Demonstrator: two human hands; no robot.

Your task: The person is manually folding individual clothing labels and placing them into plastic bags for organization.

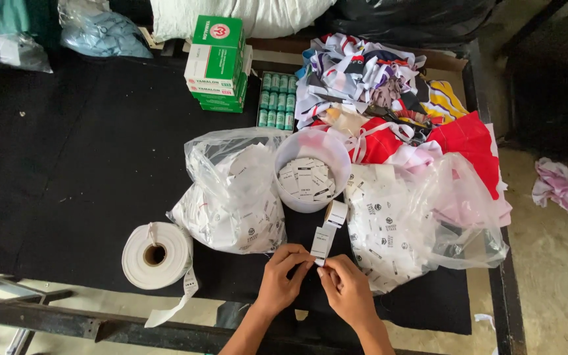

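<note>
My left hand (283,276) and my right hand (348,289) meet at the table's near edge, both pinching the end of a white printed label strip (322,242). The strip runs up to a small label roll (336,212) lying against a white plastic tub (310,167) filled with cut labels. A clear bag of labels (231,197) sits left of the tub, and another clear bag of labels (402,230) sits to its right.
A large white tape roll (156,255) lies at the near left on the black table (67,164). Green-and-white boxes (217,62) and a tray of green spools (277,100) stand at the back. Colourful fabric (389,98) is piled at the back right.
</note>
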